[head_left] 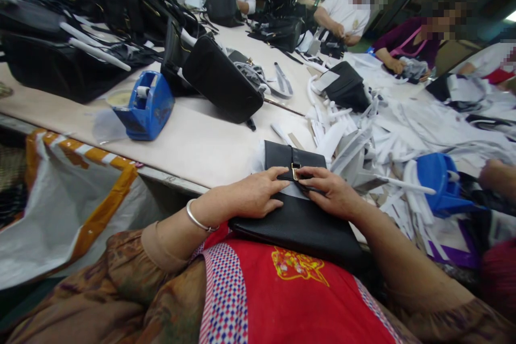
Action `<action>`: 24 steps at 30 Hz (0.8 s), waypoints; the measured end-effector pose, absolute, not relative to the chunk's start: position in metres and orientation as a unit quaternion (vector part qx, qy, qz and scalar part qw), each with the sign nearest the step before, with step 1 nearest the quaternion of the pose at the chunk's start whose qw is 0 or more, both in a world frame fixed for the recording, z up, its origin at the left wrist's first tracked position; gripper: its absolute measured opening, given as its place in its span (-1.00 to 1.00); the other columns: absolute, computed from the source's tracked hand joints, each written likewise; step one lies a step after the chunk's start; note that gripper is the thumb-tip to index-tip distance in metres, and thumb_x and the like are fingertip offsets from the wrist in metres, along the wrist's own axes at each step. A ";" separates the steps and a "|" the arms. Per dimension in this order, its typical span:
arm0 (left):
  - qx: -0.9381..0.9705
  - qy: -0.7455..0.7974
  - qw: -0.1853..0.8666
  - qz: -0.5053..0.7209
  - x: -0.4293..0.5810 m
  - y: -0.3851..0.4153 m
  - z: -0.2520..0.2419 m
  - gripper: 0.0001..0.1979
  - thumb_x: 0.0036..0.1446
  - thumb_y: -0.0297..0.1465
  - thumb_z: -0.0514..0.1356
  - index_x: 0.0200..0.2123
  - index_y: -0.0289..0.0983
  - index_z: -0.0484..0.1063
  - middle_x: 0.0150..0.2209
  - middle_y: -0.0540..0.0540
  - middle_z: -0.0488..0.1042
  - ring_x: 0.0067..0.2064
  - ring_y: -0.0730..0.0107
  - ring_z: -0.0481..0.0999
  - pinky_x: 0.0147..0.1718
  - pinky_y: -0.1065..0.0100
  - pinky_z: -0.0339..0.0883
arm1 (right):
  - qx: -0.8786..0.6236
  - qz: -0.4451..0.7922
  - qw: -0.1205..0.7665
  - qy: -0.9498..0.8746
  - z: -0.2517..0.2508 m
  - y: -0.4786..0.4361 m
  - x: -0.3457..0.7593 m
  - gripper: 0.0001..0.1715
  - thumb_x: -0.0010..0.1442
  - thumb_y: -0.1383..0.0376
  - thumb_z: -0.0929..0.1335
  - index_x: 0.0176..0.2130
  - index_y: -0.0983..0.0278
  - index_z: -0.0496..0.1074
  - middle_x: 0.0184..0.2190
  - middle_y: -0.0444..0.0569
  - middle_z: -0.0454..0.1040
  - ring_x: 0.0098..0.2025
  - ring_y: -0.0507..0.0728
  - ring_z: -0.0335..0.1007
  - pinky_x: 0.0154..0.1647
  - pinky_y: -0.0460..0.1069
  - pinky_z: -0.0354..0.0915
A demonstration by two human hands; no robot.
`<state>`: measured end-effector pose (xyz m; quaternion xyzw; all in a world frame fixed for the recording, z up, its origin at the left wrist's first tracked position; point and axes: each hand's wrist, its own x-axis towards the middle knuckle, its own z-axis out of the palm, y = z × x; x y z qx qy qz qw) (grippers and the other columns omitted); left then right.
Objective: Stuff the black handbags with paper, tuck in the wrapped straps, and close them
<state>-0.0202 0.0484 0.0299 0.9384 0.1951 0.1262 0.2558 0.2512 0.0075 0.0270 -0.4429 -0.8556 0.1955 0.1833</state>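
Note:
A black handbag [300,226] lies at the table's front edge, against the red apron [290,295]. Its flap [278,155] carries a strap with a small gold buckle [295,171], and pale sheet material shows below the flap. My left hand [264,192] rests on the bag left of the buckle, fingers stretched out and apart. On the other side, my right hand [332,191] is closed on the flap's edge, fingertips beside the buckle and thumb underneath. The hands partly cover the flap's lower edge.
A blue tape dispenser [149,107] stands left, near a black bag [221,78]. White scraps [350,145] pile up right, around another blue dispenser [437,180]. More black bags [52,64] crowd the far left. A white sack [52,209] hangs below. Co-workers sit across the table.

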 end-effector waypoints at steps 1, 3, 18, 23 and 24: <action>0.945 0.189 0.242 0.111 -0.018 0.049 0.030 -0.56 0.23 -0.34 0.19 0.14 -0.39 0.38 0.26 -0.38 0.26 0.25 0.04 0.32 0.18 0.15 0.24 | -0.439 0.204 0.183 -0.856 0.029 0.008 0.252 -0.60 0.16 0.44 0.33 -0.03 0.20 0.53 0.14 0.09 0.41 0.15 0.25 0.35 0.19 0.24 0.29; 0.957 0.168 0.221 0.088 -0.015 0.049 0.029 -0.66 0.27 -0.33 0.15 0.03 -0.40 0.46 0.18 -0.35 0.38 0.21 0.04 0.36 0.16 0.13 0.24 | -0.431 0.227 0.172 -0.856 0.034 0.010 0.254 -0.63 0.15 0.44 0.33 -0.06 0.20 0.54 0.12 0.07 0.43 0.15 0.24 0.35 0.20 0.22 0.29; 0.965 0.145 0.195 0.096 -0.010 0.050 0.023 -0.70 0.29 -0.35 0.13 -0.02 -0.38 0.49 0.09 -0.29 0.50 0.16 0.13 0.43 0.10 0.18 0.24 | -0.489 0.147 0.114 -0.852 0.026 0.026 0.235 -0.69 0.30 0.34 0.27 -0.03 0.25 0.51 -0.17 0.07 0.46 -0.16 0.17 0.47 -0.06 0.06 0.41; 0.964 0.143 0.199 0.108 -0.009 0.050 0.022 -0.72 0.27 -0.36 0.15 -0.02 -0.37 0.49 0.06 -0.28 0.52 0.14 0.14 0.44 0.07 0.18 0.25 | -0.489 0.152 0.113 -0.851 0.026 0.027 0.238 -0.75 0.31 0.33 0.28 -0.13 0.23 0.54 -0.25 0.01 0.49 -0.23 0.13 0.47 -0.14 0.02 0.40; 0.964 0.144 0.197 0.107 -0.009 0.050 0.022 -0.72 0.27 -0.36 0.15 -0.02 -0.37 0.49 0.06 -0.28 0.52 0.14 0.14 0.44 0.07 0.18 0.25 | -0.491 0.152 0.112 -0.851 0.026 0.027 0.238 -0.76 0.30 0.33 0.28 -0.14 0.23 0.55 -0.26 0.01 0.49 -0.23 0.13 0.48 -0.15 0.02 0.40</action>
